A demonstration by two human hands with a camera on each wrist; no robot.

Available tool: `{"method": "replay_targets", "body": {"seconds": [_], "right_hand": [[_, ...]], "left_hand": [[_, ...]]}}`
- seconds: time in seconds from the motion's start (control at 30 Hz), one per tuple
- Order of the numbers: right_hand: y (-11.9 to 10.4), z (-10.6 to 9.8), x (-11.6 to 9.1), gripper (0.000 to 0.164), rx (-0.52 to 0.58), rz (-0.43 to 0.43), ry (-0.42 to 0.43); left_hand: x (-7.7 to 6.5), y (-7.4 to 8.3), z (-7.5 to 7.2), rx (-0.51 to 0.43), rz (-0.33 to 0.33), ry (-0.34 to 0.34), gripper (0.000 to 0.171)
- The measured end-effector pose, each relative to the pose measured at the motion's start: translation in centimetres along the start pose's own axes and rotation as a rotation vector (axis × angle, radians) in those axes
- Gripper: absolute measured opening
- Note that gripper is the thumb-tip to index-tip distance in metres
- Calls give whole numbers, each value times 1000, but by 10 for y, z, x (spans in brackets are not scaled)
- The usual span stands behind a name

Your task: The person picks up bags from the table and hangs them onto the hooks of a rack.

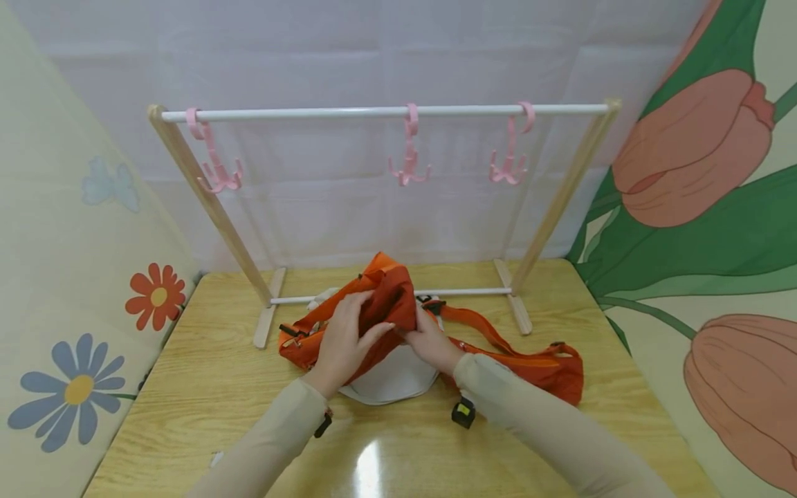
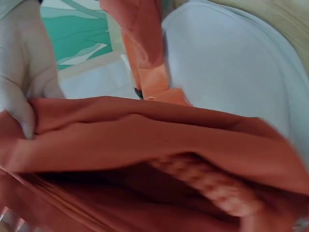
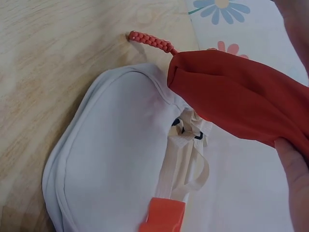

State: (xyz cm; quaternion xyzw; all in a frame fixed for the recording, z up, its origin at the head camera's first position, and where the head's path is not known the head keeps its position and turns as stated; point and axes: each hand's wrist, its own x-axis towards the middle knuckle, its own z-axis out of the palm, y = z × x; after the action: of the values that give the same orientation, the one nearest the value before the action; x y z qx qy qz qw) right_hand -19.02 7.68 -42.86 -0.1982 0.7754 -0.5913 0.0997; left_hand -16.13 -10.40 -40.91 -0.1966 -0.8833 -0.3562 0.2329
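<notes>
An orange-red zippered bag [image 1: 398,290] is held tilted above the table by both hands. My left hand [image 1: 345,339] grips its left side, thumb stretched across the fabric. On the right side, my right hand [image 1: 432,342] pinches the edge. The left wrist view looks into the open mouth of the bag [image 2: 120,140], with a braided strip of the same colour inside. A braided pull [image 3: 150,40] sticks out from one end in the right wrist view. Beneath lies a white bag [image 1: 389,379], partly covered, with cream straps [image 3: 190,169].
Another orange-red bag [image 1: 548,380] with a strap [image 1: 476,321] lies to the right on the wooden table [image 1: 187,387]. Behind stands a rack with a white rail [image 1: 311,113], wooden legs [image 1: 560,200] and pink hooks at left [image 1: 221,181], middle [image 1: 409,166] and right [image 1: 507,169].
</notes>
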Motion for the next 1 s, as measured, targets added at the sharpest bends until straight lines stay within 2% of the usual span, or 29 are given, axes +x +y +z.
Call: {"method": "replay_targets", "body": {"seconds": [0.13, 0.3, 0.53, 0.7, 0.83, 1.0], "right_hand": [[0, -4, 1, 38, 21, -12, 67], [-2, -12, 1, 33, 44, 26, 113], [-6, -27, -3, 32, -3, 48, 93], [-10, -38, -5, 37, 54, 50, 62], [-10, -45, -6, 39, 101, 22, 18], [-6, -50, -8, 36, 95, -35, -8]], "left_hand": [[-4, -8, -3, -6, -27, -18, 56], [-11, -20, -4, -13, -66, -34, 52], [-17, -35, -1, 0, -93, -17, 52], [-16, -42, -2, 15, -98, -18, 54], [-11, -45, -2, 9, -114, -75, 59], [-7, -49, -3, -13, -116, -203, 67]]}}
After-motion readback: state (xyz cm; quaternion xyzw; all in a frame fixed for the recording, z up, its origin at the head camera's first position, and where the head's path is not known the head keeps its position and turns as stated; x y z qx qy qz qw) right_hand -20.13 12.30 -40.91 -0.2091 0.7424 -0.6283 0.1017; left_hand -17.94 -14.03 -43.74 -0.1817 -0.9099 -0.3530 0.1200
